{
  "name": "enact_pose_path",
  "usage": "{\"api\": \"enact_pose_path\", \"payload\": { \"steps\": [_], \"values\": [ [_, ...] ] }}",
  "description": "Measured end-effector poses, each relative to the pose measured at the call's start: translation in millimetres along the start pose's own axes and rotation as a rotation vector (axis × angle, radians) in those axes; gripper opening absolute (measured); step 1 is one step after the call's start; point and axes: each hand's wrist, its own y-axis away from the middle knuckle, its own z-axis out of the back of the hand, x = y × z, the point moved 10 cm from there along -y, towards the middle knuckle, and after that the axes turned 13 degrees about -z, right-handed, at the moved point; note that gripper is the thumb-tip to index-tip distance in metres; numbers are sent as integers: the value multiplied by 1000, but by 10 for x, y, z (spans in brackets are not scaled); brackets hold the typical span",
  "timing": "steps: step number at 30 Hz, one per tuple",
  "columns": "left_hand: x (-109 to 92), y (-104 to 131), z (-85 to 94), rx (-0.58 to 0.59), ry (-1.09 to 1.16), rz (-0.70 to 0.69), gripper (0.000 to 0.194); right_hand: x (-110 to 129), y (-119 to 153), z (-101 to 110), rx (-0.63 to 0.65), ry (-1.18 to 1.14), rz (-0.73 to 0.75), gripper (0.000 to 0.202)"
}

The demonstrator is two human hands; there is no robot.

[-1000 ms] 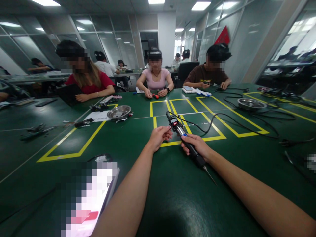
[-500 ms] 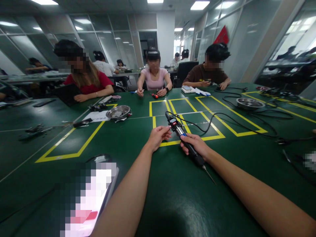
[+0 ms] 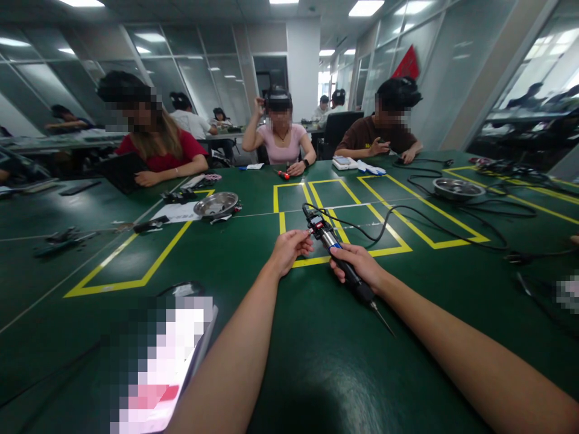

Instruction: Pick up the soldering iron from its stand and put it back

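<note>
My right hand [image 3: 359, 265] is wrapped round the black grip of an electric screwdriver [image 3: 330, 240] with a silver and blue collar. Its long thin bit slants down toward me, at the lower right of the hand. At the cord end, the thumb and forefinger of my left hand [image 3: 292, 250] pinch the side of the tool's head, near a small red part; the exact spot is partly hidden by the fingers. A black cord [image 3: 384, 229] leaves that head and loops away to the right. The tool is held over the green table [image 3: 244, 337].
Yellow tape [image 3: 391, 248] marks rectangles on the table. A metal dish [image 3: 216, 205] stands at left, another dish [image 3: 459, 188] at right among cables. A lit phone-like screen [image 3: 176, 361] is beside my left forearm. Several people sit across the table.
Across the table, the person in pink has raised one hand to their headgear; a small white item now lies where that hand was. My hands and the screwdriver have hardly moved.
</note>
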Motion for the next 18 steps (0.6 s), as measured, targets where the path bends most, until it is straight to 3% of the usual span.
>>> {"api": "enact_pose_path", "payload": {
  "steps": [18],
  "values": [
    [-14,16,-8,19,-14,6,31,-10,21,-17,25,48,-10,31]
  ]
}}
